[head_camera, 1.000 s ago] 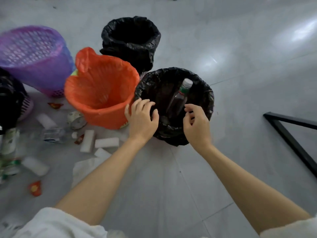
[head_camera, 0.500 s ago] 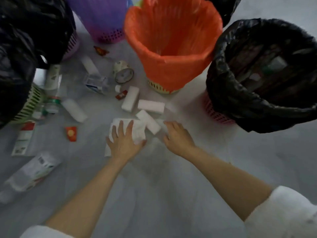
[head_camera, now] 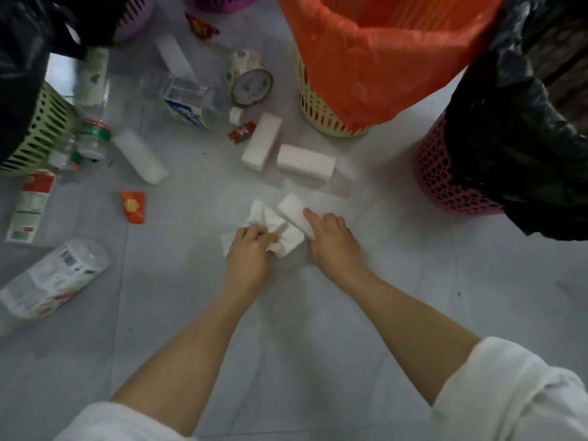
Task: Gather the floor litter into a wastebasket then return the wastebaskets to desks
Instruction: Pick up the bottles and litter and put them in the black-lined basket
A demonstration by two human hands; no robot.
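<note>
The left hand (head_camera: 251, 249) bunches a crumpled white tissue (head_camera: 273, 227) in curled fingers on the floor (head_camera: 318, 329). The right hand (head_camera: 331, 240) grips a white foam block (head_camera: 294, 211) beside it. Bare floor lies near the person. The orange-bagged basket (head_camera: 375, 58) and black-bagged basket (head_camera: 521, 128) are cut off at the edges.

Indoor room, likely an office, pale tiled floor (head_camera: 413, 297), several bag-lined wastebaskets (head_camera: 366, 58), scattered litter
</note>
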